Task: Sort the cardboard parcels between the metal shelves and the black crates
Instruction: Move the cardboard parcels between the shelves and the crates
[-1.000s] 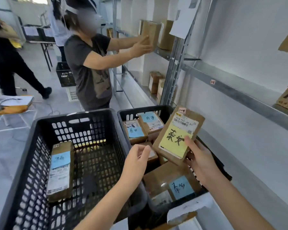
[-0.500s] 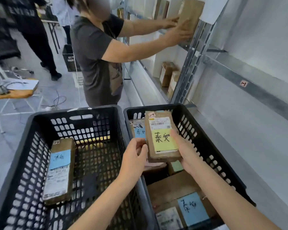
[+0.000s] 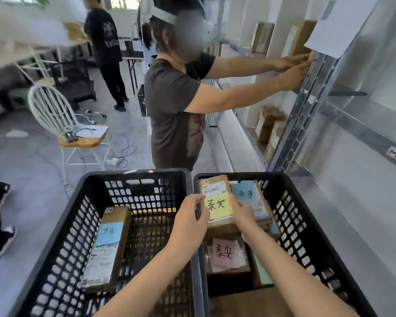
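A cardboard parcel with a yellow note [image 3: 217,202] is held over the right black crate [image 3: 306,229]. My left hand [image 3: 190,221] grips its left edge and my right hand [image 3: 242,211] grips its right edge. Under and beside it lie a parcel with a blue note [image 3: 253,199] and a parcel with a pink note [image 3: 226,256]. The left black crate [image 3: 82,216] holds one long parcel with a blue note [image 3: 106,248]. Metal shelves [image 3: 357,131] rise on the right.
Another person [image 3: 176,106] stands just beyond the crates, both hands pressing a parcel [image 3: 303,37] onto an upper shelf. More parcels [image 3: 270,124] sit on a lower shelf. A white chair [image 3: 62,124] and cables lie on the floor to the left.
The yellow-note parcel has come down from beside the shelf to just above the right crate. My left hand now grips its left edge. The other person pushed their parcel further onto the shelf.
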